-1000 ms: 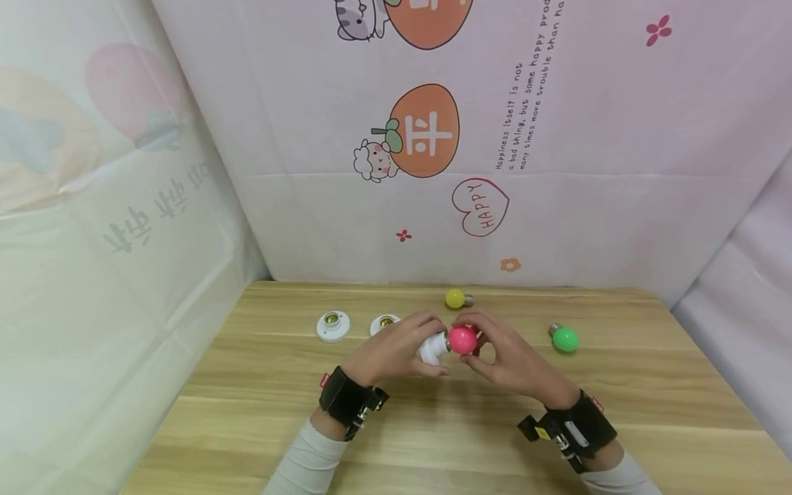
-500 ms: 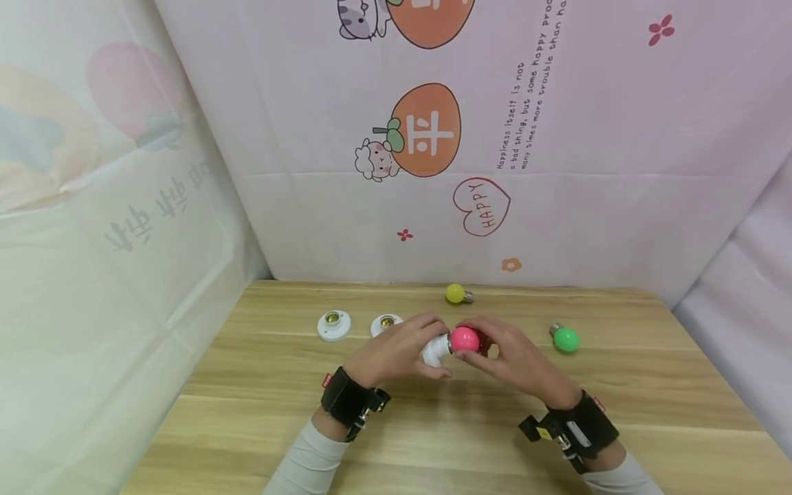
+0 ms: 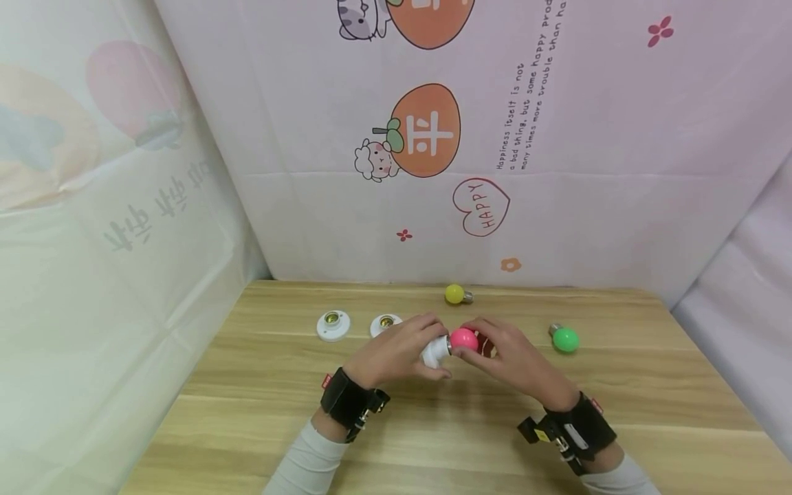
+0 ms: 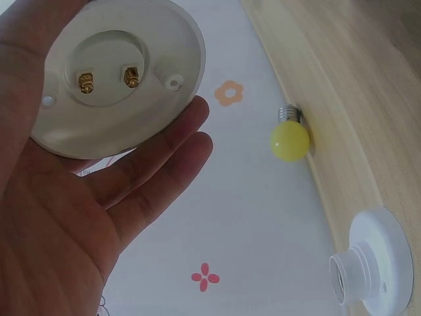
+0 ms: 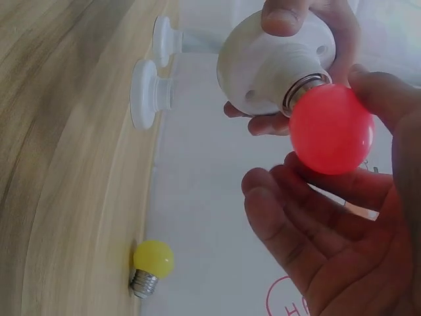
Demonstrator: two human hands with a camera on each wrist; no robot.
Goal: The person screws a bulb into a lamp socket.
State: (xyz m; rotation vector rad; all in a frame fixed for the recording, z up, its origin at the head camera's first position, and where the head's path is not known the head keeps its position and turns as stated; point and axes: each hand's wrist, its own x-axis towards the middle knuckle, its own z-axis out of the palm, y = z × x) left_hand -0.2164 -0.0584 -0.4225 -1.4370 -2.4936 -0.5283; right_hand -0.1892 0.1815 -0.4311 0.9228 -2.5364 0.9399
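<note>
Two round white lamp sockets (image 3: 333, 333) rest on the wood-grain surface (image 3: 247, 412); the left hand (image 3: 396, 352) grips another white socket (image 3: 435, 352), its mouth meeting the metal-capped round pink bulb (image 3: 464, 339) that the right hand (image 3: 512, 356) pinches; farther right lies a round green bulb (image 3: 566, 340).

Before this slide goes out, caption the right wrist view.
Left hand holds a white socket, right hand a red bulb at its mouth; a yellow bulb lies on the table.

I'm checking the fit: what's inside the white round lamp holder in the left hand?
The silvery metal screw base of the round pink bulb sits at the mouth of the white holder, partly exposed. Its tip and the holder's interior are covered.
</note>
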